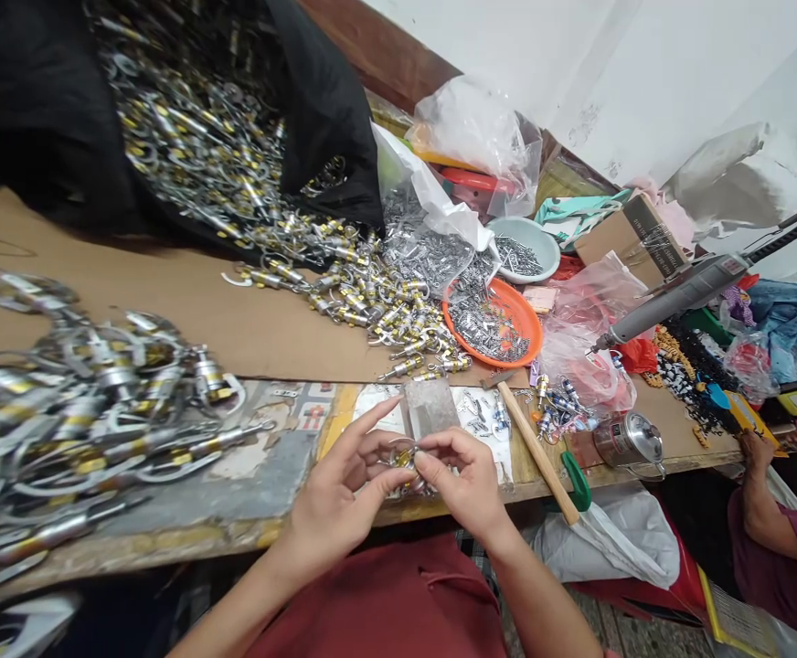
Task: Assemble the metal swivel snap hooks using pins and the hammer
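My left hand (354, 475) and my right hand (463, 475) meet at the bench's front edge. Between their fingertips is a small silver-and-yellow metal fitting (402, 455) with a thin curved piece, partly hidden by the fingers. The left thumb and fingers close on it while the left index finger sticks out. From the other side, my right thumb and index finger pinch it. Just beyond the hands a grey metal block (431, 409) lies on white paper, with small loose metal parts (482, 411) beside it. A wooden-handled hammer (536, 448) rests to the right.
Similar fittings lie heaped at left (111, 393) and spill from a black bag (330, 119) behind. An orange dish (532, 320) holds small metal parts. A metal mug (632, 440) and a hanging grey power screwdriver (673, 297) are on the right. A co-worker's hand (759, 452) shows far right.
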{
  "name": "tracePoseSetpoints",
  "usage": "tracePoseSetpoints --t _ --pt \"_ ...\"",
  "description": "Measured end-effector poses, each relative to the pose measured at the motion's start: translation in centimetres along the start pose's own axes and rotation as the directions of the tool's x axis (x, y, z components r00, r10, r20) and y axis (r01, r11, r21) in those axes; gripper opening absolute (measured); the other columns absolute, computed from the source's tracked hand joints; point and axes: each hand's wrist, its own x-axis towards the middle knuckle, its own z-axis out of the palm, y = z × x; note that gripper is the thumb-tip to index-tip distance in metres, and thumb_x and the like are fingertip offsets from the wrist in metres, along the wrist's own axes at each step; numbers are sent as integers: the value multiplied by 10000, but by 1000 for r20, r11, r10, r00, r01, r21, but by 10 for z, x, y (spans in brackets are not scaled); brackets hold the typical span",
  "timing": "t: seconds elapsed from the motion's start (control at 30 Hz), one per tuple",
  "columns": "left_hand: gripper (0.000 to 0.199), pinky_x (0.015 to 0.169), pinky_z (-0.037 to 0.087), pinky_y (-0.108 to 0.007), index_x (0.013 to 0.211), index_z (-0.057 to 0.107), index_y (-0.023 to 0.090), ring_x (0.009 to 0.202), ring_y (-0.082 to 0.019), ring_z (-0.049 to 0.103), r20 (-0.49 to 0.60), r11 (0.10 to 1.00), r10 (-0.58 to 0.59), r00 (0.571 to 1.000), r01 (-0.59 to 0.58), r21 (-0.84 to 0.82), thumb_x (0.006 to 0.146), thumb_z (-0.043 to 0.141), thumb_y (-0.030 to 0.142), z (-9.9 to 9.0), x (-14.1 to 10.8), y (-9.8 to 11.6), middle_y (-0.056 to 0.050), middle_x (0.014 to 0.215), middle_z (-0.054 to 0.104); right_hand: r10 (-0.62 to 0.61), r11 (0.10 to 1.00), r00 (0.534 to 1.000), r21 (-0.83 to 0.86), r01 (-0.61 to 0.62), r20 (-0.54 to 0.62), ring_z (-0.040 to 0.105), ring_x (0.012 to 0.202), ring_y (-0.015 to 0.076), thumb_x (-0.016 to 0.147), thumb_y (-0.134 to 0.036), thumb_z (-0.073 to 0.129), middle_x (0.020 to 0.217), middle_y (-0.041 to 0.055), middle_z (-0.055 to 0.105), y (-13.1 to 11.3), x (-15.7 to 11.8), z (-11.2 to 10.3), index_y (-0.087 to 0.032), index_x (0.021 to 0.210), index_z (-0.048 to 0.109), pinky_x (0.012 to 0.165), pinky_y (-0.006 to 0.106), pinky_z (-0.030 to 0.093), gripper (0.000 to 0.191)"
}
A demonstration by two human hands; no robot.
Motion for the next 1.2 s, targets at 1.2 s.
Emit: tracePoseSetpoints --t 1.2 --pt "607 566 544 -263 1178 462 245 590 -104 572 205 895 -389 898 422 -147 643 746 201 -15 30 2 38 766 574 -231 272 972 -958 96 32 506 940 217 798 -28 468 950 76 628 60 54 -69 -199 945 646 784 331 365 287"
